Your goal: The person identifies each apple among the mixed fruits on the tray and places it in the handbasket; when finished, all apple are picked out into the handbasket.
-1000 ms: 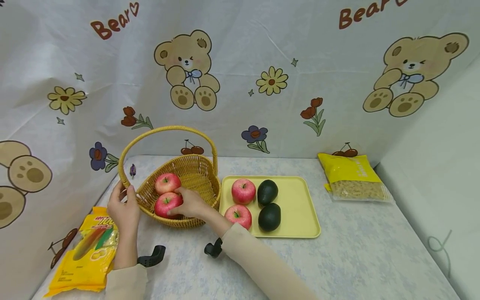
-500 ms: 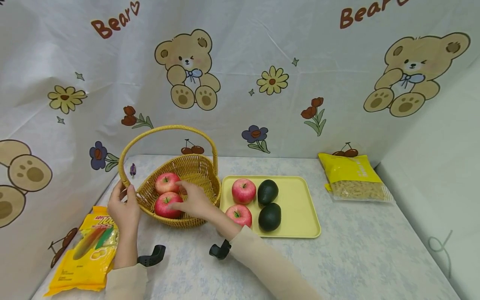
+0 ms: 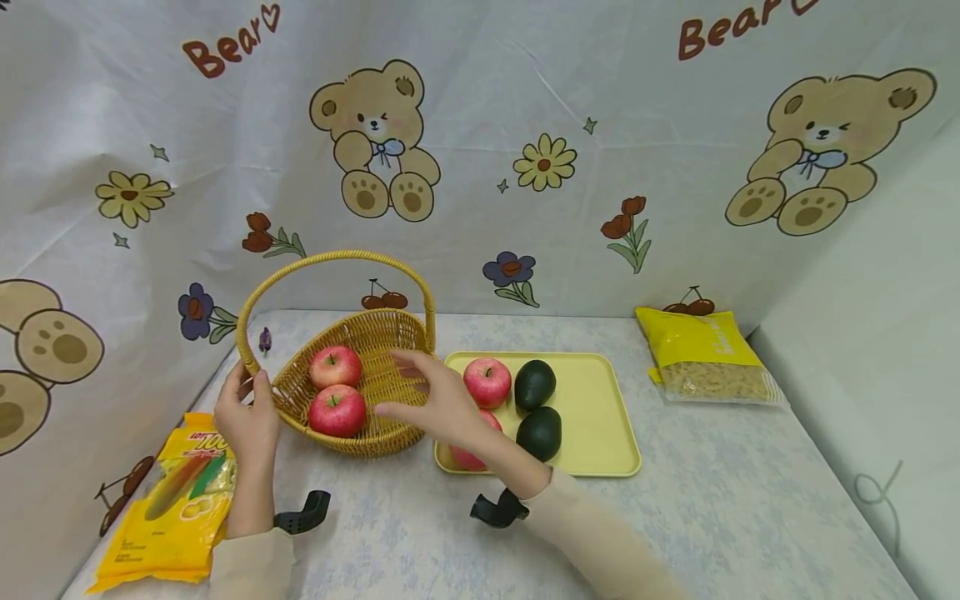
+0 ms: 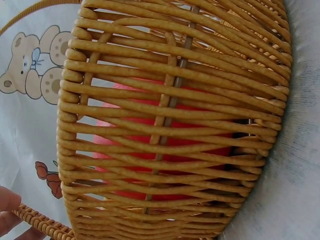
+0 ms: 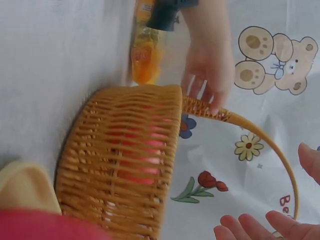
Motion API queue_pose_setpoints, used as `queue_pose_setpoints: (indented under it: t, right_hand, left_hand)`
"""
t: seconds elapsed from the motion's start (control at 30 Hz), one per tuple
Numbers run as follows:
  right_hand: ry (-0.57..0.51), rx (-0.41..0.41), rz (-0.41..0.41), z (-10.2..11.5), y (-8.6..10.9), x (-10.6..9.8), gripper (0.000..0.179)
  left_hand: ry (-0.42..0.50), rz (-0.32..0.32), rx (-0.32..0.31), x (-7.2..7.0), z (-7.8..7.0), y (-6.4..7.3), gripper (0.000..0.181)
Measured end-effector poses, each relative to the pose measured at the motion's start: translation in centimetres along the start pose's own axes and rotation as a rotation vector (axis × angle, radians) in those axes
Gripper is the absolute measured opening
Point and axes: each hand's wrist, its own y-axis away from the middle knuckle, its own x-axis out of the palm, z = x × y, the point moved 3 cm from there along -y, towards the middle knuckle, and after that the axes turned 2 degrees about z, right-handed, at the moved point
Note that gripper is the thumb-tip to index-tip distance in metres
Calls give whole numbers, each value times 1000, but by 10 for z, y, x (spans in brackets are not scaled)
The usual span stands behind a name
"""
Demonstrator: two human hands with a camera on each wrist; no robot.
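Observation:
A yellow wicker basket (image 3: 390, 333) with a tall arched handle stands at the left of the table. My left hand (image 3: 249, 421) grips the lower left end of that handle; the fingers also show around it in the left wrist view. Inside the basket lie two red apples, one farther back (image 3: 335, 367) and one nearer (image 3: 337, 411). With nothing in it, my right hand (image 3: 446, 404) is above the basket's right rim, fingers and thumb spread apart. It partly covers a red apple (image 3: 467, 457) on the yellow tray (image 3: 592, 417) to the right.
Another apple (image 3: 487, 382) and two dark avocados, one behind (image 3: 535, 385) and one in front (image 3: 539, 434), share the tray. A yellow bag (image 3: 168, 517) lies left of my left arm. A second yellow bag (image 3: 708, 354) with a see-through lower part lies at the back right.
My right hand has let go of the nearer apple in the basket and moved right toward the tray. My left hand keeps its place on the handle.

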Motion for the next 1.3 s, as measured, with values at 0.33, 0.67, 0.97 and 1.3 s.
queue_pose_setpoints:
  t: [0.33, 0.67, 0.97, 1.3]
  right_hand:
    - [-43, -8, -78, -9, 35, -40, 76]
    - [-25, -7, -123, -31, 60, -60, 81]
    - [38, -59, -136, -50, 69, -62, 84]
    - [130, -6, -129, -62, 72, -62, 81]
  left_hand:
    - [-3, -3, -3, 0, 1, 1, 42]
    - [-3, -4, -9, 0, 0, 1, 43]
    - [-4, -9, 7, 0, 0, 2, 42]
    - [8, -33, 52, -1, -1, 2, 40]
